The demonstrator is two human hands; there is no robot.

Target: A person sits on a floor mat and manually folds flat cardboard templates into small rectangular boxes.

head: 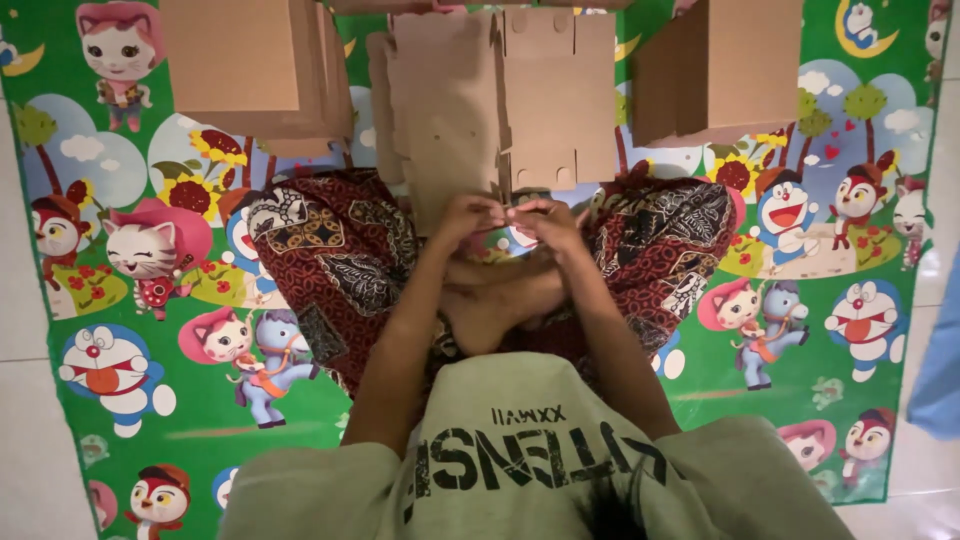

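Note:
A flat die-cut brown cardboard sheet (470, 100) with slots and tabs lies in front of my crossed legs. My left hand (468, 218) and my right hand (548, 224) meet fingertip to fingertip at its near lower edge. Both have their fingers curled and pinched on that edge. What exactly sits between the fingertips is too small to see. My forearms reach forward over my lap, which is covered by dark red patterned cloth (330, 250).
A stack of flat brown cardboard (250, 70) lies at the back left, and a folded cardboard box (720, 70) at the back right. Everything rests on a green cartoon-print mat (190, 400) over pale floor tiles (25, 400). Blue cloth (940, 360) shows at the right edge.

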